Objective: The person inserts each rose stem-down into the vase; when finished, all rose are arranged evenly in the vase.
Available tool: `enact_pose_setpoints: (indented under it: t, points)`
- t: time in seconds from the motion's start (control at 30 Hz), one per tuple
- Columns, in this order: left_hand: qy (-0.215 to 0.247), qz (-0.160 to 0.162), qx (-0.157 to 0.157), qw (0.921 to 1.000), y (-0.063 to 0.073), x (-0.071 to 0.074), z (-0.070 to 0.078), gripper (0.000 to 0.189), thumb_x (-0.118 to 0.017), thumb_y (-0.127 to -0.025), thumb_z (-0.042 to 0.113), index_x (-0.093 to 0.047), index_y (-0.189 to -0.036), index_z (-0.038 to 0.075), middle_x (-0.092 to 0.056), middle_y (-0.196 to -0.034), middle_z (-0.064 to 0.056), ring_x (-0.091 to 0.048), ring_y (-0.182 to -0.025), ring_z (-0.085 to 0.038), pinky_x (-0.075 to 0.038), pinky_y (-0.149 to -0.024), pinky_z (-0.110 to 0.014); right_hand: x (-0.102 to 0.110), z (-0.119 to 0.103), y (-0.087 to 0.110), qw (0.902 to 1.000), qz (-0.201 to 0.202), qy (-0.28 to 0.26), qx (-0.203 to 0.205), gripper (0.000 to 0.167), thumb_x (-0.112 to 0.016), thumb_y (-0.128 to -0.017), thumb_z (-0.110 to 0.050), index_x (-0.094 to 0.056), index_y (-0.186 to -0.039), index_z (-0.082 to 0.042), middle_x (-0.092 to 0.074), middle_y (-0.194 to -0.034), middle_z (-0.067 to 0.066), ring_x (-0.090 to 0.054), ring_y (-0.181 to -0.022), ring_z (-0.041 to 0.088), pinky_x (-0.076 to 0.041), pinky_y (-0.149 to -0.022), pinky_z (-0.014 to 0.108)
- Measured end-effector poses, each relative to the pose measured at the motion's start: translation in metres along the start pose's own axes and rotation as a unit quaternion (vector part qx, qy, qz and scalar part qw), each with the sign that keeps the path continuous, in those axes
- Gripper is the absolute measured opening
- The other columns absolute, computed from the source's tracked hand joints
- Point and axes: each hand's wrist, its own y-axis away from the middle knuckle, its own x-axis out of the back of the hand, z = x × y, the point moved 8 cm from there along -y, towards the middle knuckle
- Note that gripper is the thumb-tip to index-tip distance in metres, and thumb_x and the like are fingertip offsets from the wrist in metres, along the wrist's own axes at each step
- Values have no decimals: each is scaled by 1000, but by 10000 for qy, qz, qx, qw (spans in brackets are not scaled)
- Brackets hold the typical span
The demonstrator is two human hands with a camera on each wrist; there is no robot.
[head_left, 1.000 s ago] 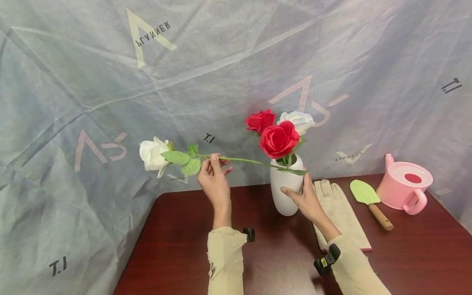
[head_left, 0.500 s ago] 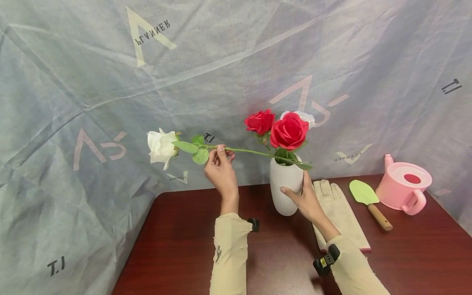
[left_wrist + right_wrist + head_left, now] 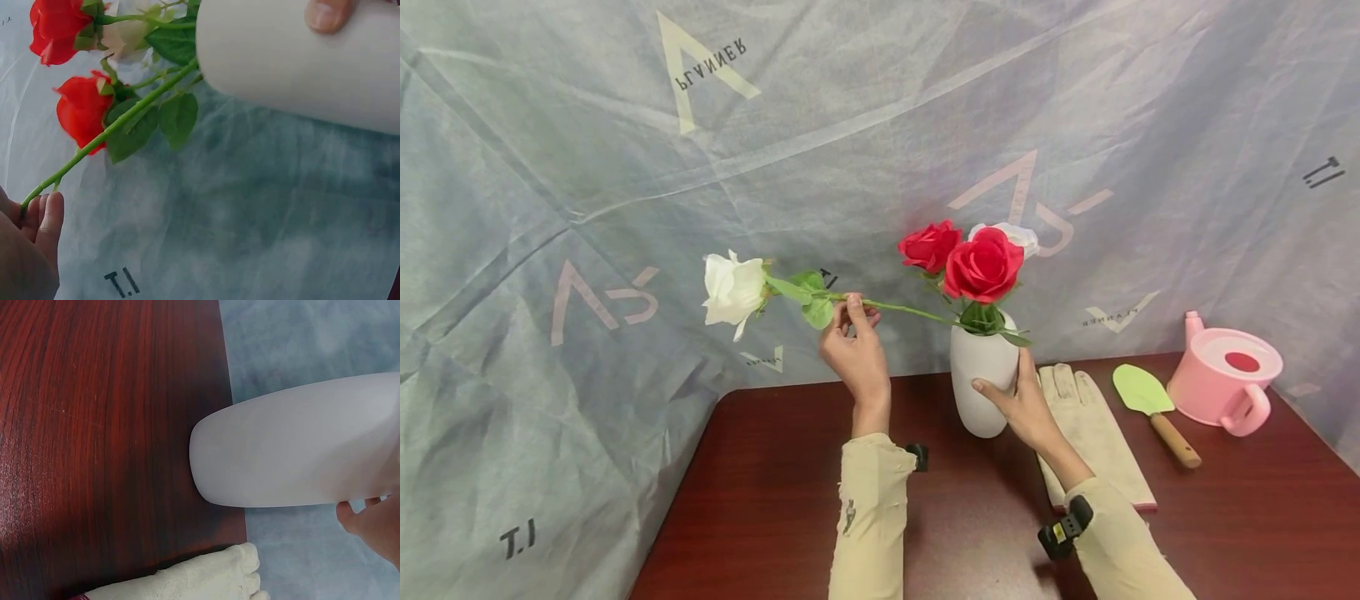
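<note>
My left hand [image 3: 857, 350] pinches the green stem [image 3: 119, 122] of a white rose [image 3: 733, 289], which lies nearly level with its bloom to the left. The stem's far end reaches the mouth of a white vase [image 3: 977, 387], where the tip is hidden among leaves. My right hand [image 3: 1028, 408] grips the vase from the right, thumb across its front. The vase stands upright near the table's back edge, its base [image 3: 212, 456] showing in the right wrist view. Out of it rise a front red rose [image 3: 983, 265], another red rose [image 3: 929, 247] and a white rose [image 3: 1021, 238] behind.
Right of the vase lie off-white work gloves [image 3: 1093, 442], partly under my right forearm. Beyond them are a green trowel [image 3: 1141, 389] with a wooden handle and a pink watering can [image 3: 1217, 383]. A grey printed cloth [image 3: 820, 150] hangs behind the dark red table [image 3: 760, 500].
My left hand has moved right and slightly up with the white rose, bringing its stem to the vase mouth. The front red rose has shifted right. My right hand stays on the vase.
</note>
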Motion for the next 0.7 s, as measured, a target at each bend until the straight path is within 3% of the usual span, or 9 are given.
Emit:
enact_pose_setpoints:
  t: [0.27, 0.4, 0.5, 0.63, 0.7]
  points:
    - [-6, -331, -218, 9992, 12, -12, 2, 20, -50, -96, 5, -63, -93, -10, -62, -83, -25, -64, -75, -33, -55, -67, -36, -2, 2, 0, 9999, -52, -105, -72, 81, -70, -84, -9, -15, -144, -5, -28, -135, 23, -33, -122, 37, -27, -98, 55]
    - [-49, -406, -396, 9984, 16, -18, 8, 14, -53, -94, 3, -62, -92, -8, -63, -81, -22, -64, -73, -32, -55, -65, -36, 1, 16, -2, 10000, 6, 17, -53, 84, -71, -84, -14, -14, -145, -10, -28, -137, 18, -33, -123, 34, -28, -97, 54]
    - [-219, -656, -499, 9964, 21, -29, 10, 13, -55, -93, 3, -62, -89, -8, -63, -78, -21, -64, -70, -32, -55, -62, -35, 3, 29, -5, 9997, 72, 225, -27, 84, -72, -84, -21, -14, -146, -16, -29, -138, 14, -33, -123, 32, -29, -96, 54]
    - [-295, -1079, -254, 9934, 30, -43, -2, 13, -56, -93, 3, -63, -92, -8, -65, -83, -21, -65, -75, -33, -55, -63, -34, 4, 36, -7, 9995, 102, 284, 31, 82, -72, -83, -26, -18, -144, -18, -30, -138, 13, -35, -122, 32, -31, -94, 54]
    - [-248, -1189, 8, 9926, 34, -48, -17, 15, -57, -92, 3, -65, -97, -9, -67, -87, -21, -66, -77, -33, -55, -62, -34, 3, 36, -8, 9996, 89, 260, 28, 82, -72, -83, -27, -18, -144, -17, -31, -137, 13, -36, -121, 31, -32, -94, 53]
